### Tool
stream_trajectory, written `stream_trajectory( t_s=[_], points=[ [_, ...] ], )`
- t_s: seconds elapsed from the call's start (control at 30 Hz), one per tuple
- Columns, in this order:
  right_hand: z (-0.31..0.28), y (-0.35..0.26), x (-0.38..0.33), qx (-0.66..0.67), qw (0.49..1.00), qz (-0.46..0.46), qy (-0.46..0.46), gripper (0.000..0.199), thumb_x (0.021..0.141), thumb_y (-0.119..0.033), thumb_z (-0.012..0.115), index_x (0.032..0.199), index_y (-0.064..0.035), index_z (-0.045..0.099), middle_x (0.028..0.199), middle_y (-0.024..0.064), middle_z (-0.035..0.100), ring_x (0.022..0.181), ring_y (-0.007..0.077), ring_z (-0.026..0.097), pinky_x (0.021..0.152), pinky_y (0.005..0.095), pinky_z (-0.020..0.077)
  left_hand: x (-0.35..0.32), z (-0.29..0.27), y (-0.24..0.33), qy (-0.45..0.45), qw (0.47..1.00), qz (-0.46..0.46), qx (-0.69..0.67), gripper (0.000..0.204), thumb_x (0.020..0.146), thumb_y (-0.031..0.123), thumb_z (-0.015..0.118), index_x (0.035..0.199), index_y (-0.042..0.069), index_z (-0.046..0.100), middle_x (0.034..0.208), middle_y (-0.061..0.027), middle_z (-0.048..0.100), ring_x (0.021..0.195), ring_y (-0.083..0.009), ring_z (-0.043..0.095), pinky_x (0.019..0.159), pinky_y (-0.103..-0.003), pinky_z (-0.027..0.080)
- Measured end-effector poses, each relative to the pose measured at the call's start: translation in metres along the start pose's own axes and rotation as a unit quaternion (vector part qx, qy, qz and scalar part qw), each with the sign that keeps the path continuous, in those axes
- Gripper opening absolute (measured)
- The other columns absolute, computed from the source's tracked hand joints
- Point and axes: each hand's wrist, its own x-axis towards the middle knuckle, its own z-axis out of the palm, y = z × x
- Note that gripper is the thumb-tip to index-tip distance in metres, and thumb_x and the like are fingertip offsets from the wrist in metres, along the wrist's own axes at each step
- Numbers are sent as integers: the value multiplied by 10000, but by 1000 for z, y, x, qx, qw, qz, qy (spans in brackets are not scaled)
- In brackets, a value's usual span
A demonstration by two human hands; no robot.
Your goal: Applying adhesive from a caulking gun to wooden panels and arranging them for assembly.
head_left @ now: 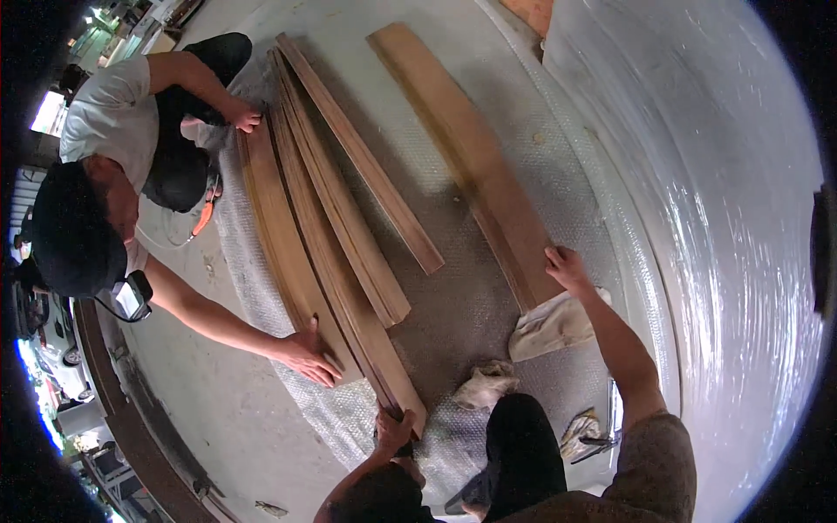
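Observation:
My left hand (395, 427) is closed around the near end of a long brown wooden strip (362, 318), which lies beside a wide flat board (283, 253). With bent fingers, my right hand (568, 267) grips the right edge of another wide wooden board (497, 187), near its closer end. Between these boards lie a grooved strip of moulding (336, 205) and a thinner strip (362, 157). A crouching person at the left has one hand (309, 353) laid on the near end of the flat board and the other hand (246, 115) at its far end.
Bubble wrap (462, 331) covers the floor under the wood. Crumpled cloths (488, 385) lie close to my knees. An orange-handled tool with a hose (204, 213) rests near the other person. A large plastic-wrapped stack (697, 218) stands along the right.

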Motion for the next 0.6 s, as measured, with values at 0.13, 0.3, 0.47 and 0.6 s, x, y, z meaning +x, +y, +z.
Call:
stream_trajectory(
  t_s=[0.13, 0.3, 0.47, 0.6],
  points=[
    [-18, -41, 33, 205, 951, 230, 21, 342, 777, -361, 607, 865, -31, 599, 780, 184, 603, 701, 283, 606, 557, 414, 427, -2, 4, 12, 56, 991, 13, 118, 541, 711, 213, 659, 1140, -33, 437, 834, -180, 633, 741, -308, 632, 657, -375, 496],
    [-11, 23, 106, -32, 983, -18, 178, 367, 809, -373, 561, 929, -31, 621, 762, 199, 614, 690, 301, 615, 565, 443, 440, -9, -5, 65, 9, 995, 30, -93, 516, 725, 183, 650, 1135, -33, 422, 771, -155, 629, 714, -254, 633, 644, -382, 502],
    [-24, -6, 111, -365, 904, -93, 202, 319, 797, -360, 579, 982, -109, 647, 825, 155, 629, 775, 341, 611, 664, 434, 498, -2, -13, 40, -41, 997, -19, 56, 589, 738, 229, 650, 1172, -42, 359, 747, -154, 605, 723, -260, 635, 622, -399, 493],
    [-24, -54, 101, -109, 986, 29, 123, 344, 745, -303, 650, 1044, -138, 612, 950, 129, 609, 866, 332, 591, 727, 423, 492, -1, -2, 11, -18, 999, -4, 38, 709, 740, 308, 663, 1215, -78, 305, 799, -167, 604, 760, -290, 618, 662, -413, 480]
  ],
)
